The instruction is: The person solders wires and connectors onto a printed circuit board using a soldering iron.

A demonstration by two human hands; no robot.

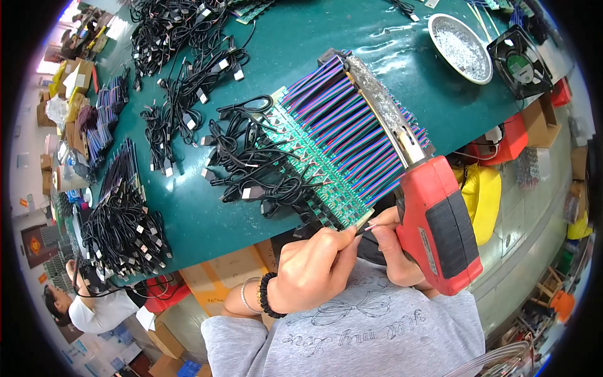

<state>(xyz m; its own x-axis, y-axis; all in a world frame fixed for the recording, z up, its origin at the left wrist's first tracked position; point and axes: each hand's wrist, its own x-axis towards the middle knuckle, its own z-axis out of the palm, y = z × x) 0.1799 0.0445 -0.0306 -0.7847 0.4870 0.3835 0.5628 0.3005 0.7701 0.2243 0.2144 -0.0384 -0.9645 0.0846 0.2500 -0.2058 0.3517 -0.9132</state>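
Left hand: our left hand (317, 270) has thumb and forefinger together at the boards' 5 o'clock corner; we cannot tell on what.
Right hand: our right hand (399, 254) is beside it, partly hidden; we cannot tell its grip.
Boards: the green boards (314, 168) lie at the left hand's 12 o'clock.
From boards: wires (352, 129) at 1 o'clock, red tool (433, 195) at 4, cables (242, 157) at 9.
Farther: dish (433, 31), then fan (521, 70), at 2.

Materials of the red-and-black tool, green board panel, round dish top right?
Red-and-black tool: red body satin and moulded-looking, likely plastic; dull black section perhaps rubber; long bar shiny, blotchy, likely metal.
Green board panel: pale printed-looking pattern on green, probably circuit-board laminate.
Round dish: smooth, silvery-pale rim; metal or plastic, unclear.
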